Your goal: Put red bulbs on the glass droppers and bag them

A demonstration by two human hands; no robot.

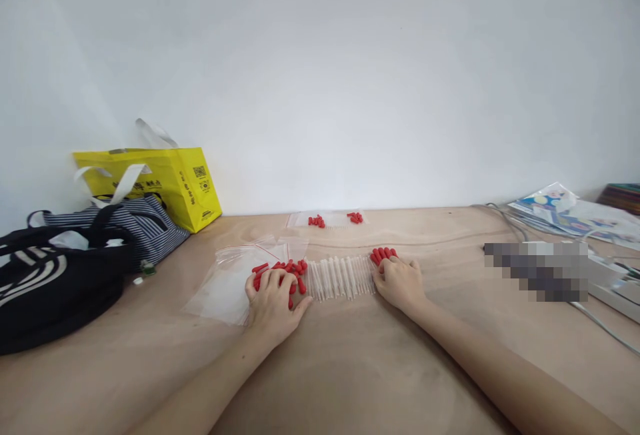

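Observation:
A loose heap of small red rubber bulbs (301, 283) lies left of centre, partly covered by my left hand (273, 295). That hand rests on the heap with its fingers apart and its thumb stretched to the right. Thin, clear tubes (340, 277) lie side by side in a row between my hands. At the row's right end, several red rubber bulbs (383, 253) are lined up closely. My right hand (399, 282) is curled against these bulbs, thumb side toward the tubes; its fingertips are partly hidden.
Clear zip bags (225, 285) lie left of the heap. Farther back, another clear bag (334, 220) has red bulbs in two clusters. A yellow bag (195, 188), a striped bag (167, 238) and a black bag (75, 288) stand left. Cables and a white power strip (613, 295) are right.

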